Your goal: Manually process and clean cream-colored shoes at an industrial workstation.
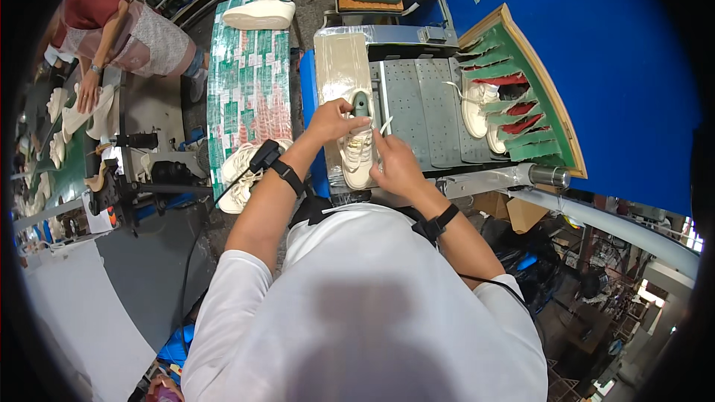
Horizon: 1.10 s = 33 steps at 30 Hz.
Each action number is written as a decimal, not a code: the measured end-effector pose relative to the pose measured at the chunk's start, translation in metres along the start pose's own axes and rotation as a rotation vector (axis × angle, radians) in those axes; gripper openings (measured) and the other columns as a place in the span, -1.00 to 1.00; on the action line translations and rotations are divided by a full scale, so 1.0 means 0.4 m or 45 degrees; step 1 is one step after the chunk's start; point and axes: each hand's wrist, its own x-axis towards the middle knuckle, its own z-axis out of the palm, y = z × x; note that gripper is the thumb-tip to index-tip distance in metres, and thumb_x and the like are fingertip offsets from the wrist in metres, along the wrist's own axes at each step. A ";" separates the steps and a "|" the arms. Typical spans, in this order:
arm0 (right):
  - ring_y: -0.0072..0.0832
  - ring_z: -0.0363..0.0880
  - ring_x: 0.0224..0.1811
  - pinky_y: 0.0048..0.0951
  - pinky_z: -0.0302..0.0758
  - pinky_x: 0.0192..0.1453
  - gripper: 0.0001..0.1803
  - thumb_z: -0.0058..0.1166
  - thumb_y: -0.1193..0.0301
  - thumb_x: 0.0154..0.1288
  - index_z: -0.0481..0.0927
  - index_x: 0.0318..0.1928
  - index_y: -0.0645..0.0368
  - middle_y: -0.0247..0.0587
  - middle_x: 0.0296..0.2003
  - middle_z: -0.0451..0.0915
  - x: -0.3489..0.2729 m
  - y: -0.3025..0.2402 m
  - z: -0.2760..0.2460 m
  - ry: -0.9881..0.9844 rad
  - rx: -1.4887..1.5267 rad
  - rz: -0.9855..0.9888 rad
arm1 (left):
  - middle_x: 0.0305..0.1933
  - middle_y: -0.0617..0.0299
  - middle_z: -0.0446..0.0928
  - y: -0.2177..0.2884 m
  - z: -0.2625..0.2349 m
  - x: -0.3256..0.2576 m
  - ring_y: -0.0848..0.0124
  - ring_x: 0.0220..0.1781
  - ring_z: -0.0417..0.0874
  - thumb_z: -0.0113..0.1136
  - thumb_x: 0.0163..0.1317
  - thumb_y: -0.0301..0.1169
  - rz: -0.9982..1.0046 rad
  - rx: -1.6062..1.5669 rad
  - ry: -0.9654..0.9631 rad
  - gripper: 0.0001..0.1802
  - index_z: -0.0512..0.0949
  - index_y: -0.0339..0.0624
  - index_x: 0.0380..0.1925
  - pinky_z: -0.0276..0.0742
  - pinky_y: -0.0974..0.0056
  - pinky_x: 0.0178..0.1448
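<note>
A: Since both hands are closed on it, where is the cream shoe (359,150)?
B: On the grey worktop (417,104), left hand (332,120) at its laces, right hand (393,158) alongside.
A: Handling?
B: Probably light, soft upper; the green last (361,103) inside stiffens it. Hold the sides.

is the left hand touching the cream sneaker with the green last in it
Touching. The head view shows the left hand with its fingers closed on the lace area of the cream lace-up sneaker, beside the green plastic last, with no gap between them.
</note>
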 end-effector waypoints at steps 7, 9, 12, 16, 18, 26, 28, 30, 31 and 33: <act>0.14 0.63 -0.04 0.11 0.56 0.13 -0.24 0.20 0.38 0.15 0.45 0.36 0.56 0.25 -0.12 0.61 -0.065 -0.084 -0.095 -0.257 0.192 0.156 | -0.14 0.09 0.78 -0.003 0.024 0.002 0.39 -0.10 0.75 0.69 0.10 0.03 -0.051 -0.072 0.196 -0.33 0.74 -0.35 -0.07 0.66 0.25 0.03; 0.15 0.64 -0.04 0.09 0.57 0.13 -0.24 0.20 0.38 0.16 0.46 0.36 0.54 0.26 -0.12 0.62 -0.026 -0.077 -0.089 -0.216 0.144 0.143 | -0.18 0.13 0.77 -0.014 0.024 0.004 0.42 -0.14 0.73 0.70 0.10 0.01 -0.039 -0.047 0.224 -0.36 0.73 -0.34 -0.09 0.65 0.27 -0.01; 0.15 0.65 -0.05 0.05 0.58 0.12 -0.26 0.18 0.38 0.18 0.48 0.37 0.50 0.25 -0.13 0.63 -0.041 -0.003 -0.054 -0.252 -0.029 0.146 | -0.23 0.21 0.74 -0.015 0.024 -0.002 0.50 -0.21 0.66 0.70 0.11 -0.04 -0.062 -0.211 0.154 -0.41 0.73 -0.33 -0.12 0.62 0.30 -0.10; 0.14 0.66 -0.07 0.00 0.60 0.11 -0.28 0.14 0.38 0.18 0.52 0.37 0.44 0.22 -0.14 0.63 -0.111 -0.055 -0.142 -0.568 0.332 0.236 | -0.20 0.16 0.72 -0.027 0.020 0.009 0.43 -0.20 0.67 0.72 0.06 -0.02 -0.069 -0.240 0.161 -0.38 0.71 -0.31 -0.11 0.62 0.26 -0.09; 0.06 0.63 -0.05 -0.08 0.57 0.15 -0.25 0.13 0.41 0.20 0.46 0.44 0.42 0.14 -0.15 0.60 -0.125 -0.077 -0.160 -0.576 0.376 0.289 | -0.12 0.04 0.74 -0.024 0.029 0.005 0.32 -0.14 0.74 0.72 0.03 0.04 -0.092 -0.262 0.106 -0.31 0.70 -0.30 -0.08 0.66 0.20 -0.03; 0.15 0.64 -0.07 -0.05 0.60 0.11 -0.39 0.14 0.40 0.21 0.57 0.26 0.49 0.20 -0.13 0.63 0.024 -0.063 -0.010 -0.165 0.057 -0.072 | -0.09 0.09 0.70 -0.045 0.040 0.022 0.35 -0.20 0.71 0.75 0.01 0.04 -0.015 -0.236 0.149 -0.28 0.66 -0.30 -0.07 0.66 0.23 -0.06; -0.01 0.68 -0.03 -0.16 0.59 0.16 -0.37 0.09 0.41 0.26 0.56 0.33 0.47 0.15 -0.06 0.69 0.041 -0.071 -0.025 -0.384 0.688 0.392 | -0.10 0.10 0.69 -0.060 0.036 0.021 0.38 -0.19 0.70 0.74 0.04 0.01 0.014 -0.269 0.180 -0.30 0.66 -0.31 -0.06 0.65 0.23 -0.07; -0.19 0.69 0.03 -0.25 0.56 0.20 -0.34 0.03 0.42 0.34 0.50 0.43 0.42 0.06 0.02 0.72 0.009 -0.029 -0.034 -0.397 1.008 0.606 | -0.10 0.09 0.69 -0.074 0.034 0.022 0.40 -0.17 0.70 0.73 0.06 -0.02 -0.075 -0.452 0.110 -0.34 0.66 -0.31 -0.07 0.65 0.25 -0.08; -0.33 0.63 -0.01 -0.33 0.55 0.18 -0.32 0.05 0.44 0.36 0.46 0.48 0.39 -0.11 -0.01 0.67 -0.010 -0.024 -0.066 -0.470 1.476 0.562 | -0.07 0.08 0.68 -0.059 0.028 0.025 0.44 -0.15 0.71 0.68 0.16 -0.16 -0.051 -0.437 0.101 -0.44 0.65 -0.31 -0.02 0.67 0.30 -0.07; -0.49 0.57 -0.06 -0.41 0.55 0.15 -0.33 0.07 0.41 0.44 0.43 0.52 0.34 -0.24 -0.02 0.63 -0.026 -0.059 -0.114 -0.392 1.618 0.362 | -0.04 0.07 0.67 -0.066 0.029 -0.002 0.48 -0.12 0.72 0.62 0.26 -0.31 -0.039 -0.424 0.084 -0.54 0.64 -0.31 0.02 0.70 0.35 -0.07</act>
